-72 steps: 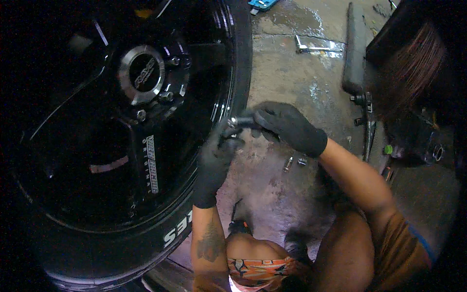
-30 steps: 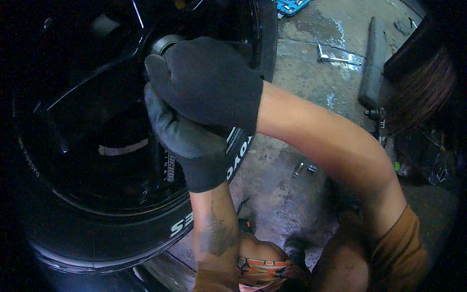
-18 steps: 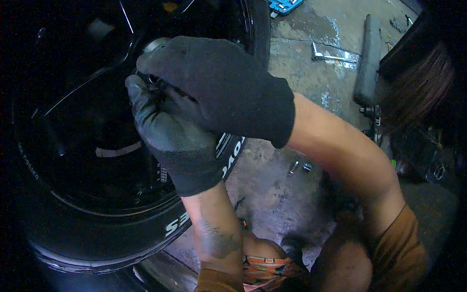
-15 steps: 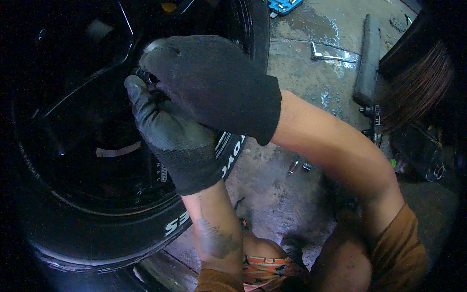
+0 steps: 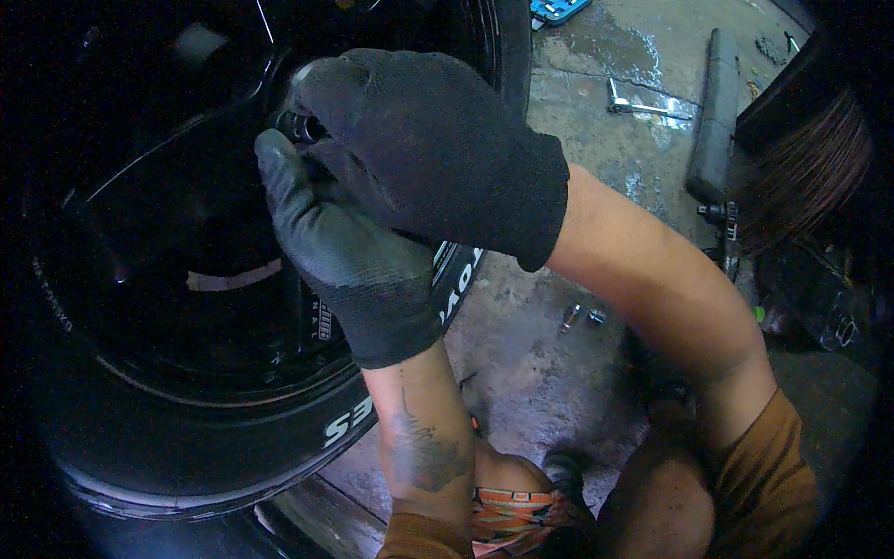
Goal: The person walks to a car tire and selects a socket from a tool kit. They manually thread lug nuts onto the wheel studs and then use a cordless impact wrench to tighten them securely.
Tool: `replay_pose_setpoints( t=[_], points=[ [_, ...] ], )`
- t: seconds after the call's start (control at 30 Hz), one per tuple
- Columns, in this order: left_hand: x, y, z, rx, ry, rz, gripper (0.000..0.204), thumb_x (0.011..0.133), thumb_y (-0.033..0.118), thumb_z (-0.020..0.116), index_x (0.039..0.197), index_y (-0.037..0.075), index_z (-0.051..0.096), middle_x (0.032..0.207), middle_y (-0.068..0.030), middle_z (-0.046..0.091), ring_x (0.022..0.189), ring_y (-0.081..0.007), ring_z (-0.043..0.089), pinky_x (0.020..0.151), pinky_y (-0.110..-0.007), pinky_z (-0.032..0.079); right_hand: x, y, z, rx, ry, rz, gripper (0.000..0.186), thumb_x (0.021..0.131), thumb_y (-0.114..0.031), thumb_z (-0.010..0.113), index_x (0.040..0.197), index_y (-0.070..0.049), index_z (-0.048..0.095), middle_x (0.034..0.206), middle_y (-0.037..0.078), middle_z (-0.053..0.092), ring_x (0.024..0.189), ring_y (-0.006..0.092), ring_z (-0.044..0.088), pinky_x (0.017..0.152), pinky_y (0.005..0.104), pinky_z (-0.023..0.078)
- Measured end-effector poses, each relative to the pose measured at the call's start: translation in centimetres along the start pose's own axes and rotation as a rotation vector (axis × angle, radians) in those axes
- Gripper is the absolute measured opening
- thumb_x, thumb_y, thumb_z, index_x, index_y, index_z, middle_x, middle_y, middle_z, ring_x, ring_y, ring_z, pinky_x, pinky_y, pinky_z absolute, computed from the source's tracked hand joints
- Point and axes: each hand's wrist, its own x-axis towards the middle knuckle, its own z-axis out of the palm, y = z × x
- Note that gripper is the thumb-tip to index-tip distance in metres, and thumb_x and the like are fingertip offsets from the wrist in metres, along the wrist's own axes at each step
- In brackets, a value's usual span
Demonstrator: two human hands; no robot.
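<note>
Both my hands wear dark work gloves and meet near the middle of a black wheel (image 5: 200, 345). My right hand (image 5: 410, 140) reaches in from the right with its fingers curled over. A rounded light-grey edge shows just past its fingertips. Below it, my left hand (image 5: 349, 252) comes up with its thumb raised and its palm against the underside of the right hand. A small dark cylindrical part (image 5: 303, 127) with a glossy ring shows between the left thumb and the right fingers. What the fingers close on is mostly hidden by the gloves.
A black tyre (image 5: 214, 466) with white lettering surrounds the wheel. On the concrete floor lie a ratchet handle (image 5: 647, 104), two small sockets (image 5: 584, 319), a long grey bar (image 5: 713, 116) and a blue tool case (image 5: 559, 11). Broom bristles (image 5: 805, 172) stand at the right.
Both hands stay together at the wheel's middle. The right hand has turned slightly, and more of the dark cylindrical part shows now. The whole view has shifted a little.
</note>
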Motion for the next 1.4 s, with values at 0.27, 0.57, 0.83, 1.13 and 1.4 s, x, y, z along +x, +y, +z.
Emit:
replay_pose_setpoints(
  t=[0.27,0.57,0.83,1.13,1.4],
  points=[
    [-0.2,-0.4,-0.5,0.275,-0.060,0.174,0.035,0.100,0.025,0.045,0.126,0.004,0.056,0.127,-0.0134,0.059,0.119,-0.0249,0.055,0.105,-0.041,0.041,0.2,1.0,1.4,0.068,0.185,-0.109,0.017,0.080,-0.017,0.056,0.088,-0.004,0.063,0.079,0.016,0.065,0.073,0.0337,0.066,0.063,0.0426,0.055],
    [-0.9,-2.5,-5.9,1.544,-0.156,0.702,0.032,0.096,0.024,0.053,0.116,0.001,0.059,0.114,-0.0149,0.065,0.105,-0.0295,0.061,0.091,-0.040,0.046,1.2,0.1,-1.1,-0.111,-0.201,-0.012,0.022,0.084,-0.025,0.060,0.084,-0.004,0.065,0.080,0.017,0.066,0.069,0.0335,0.067,0.060,0.0423,0.054],
    [-5.8,0.1,-8.4,1.601,0.296,0.014,0.041,0.087,0.028,0.065,0.108,-0.007,0.061,0.100,-0.0242,0.065,0.088,-0.0394,0.062,0.078,-0.042,0.050,0.3,0.0,-0.4,-0.036,-0.171,0.103,0.022,0.088,-0.025,0.055,0.094,-0.006,0.066,0.080,0.017,0.065,0.070,0.0332,0.067,0.061,0.0472,0.054],
    [-2.5,-3.6,-16.6,2.134,-0.157,0.460,0.038,0.091,0.031,0.062,0.095,-0.006,0.059,0.087,-0.0302,0.063,0.079,-0.0434,0.061,0.067,-0.044,0.049,3.2,-1.2,-1.4,0.952,-0.390,0.841,0.022,0.097,-0.026,0.051,0.096,-0.005,0.058,0.057,0.000,0.048,0.044,0.0092,0.043,0.042,0.0246,0.035],
    [-2.7,-3.6,-13.8,1.982,-0.034,0.315,0.037,0.095,0.031,0.055,0.106,-0.004,0.058,0.098,-0.0303,0.063,0.090,-0.0421,0.063,0.075,-0.043,0.051,1.3,-0.5,0.1,0.911,-0.269,0.822,0.022,0.090,-0.025,0.058,0.096,-0.004,0.061,0.072,0.011,0.057,0.063,0.0255,0.055,0.058,0.0357,0.045]
  ],
)
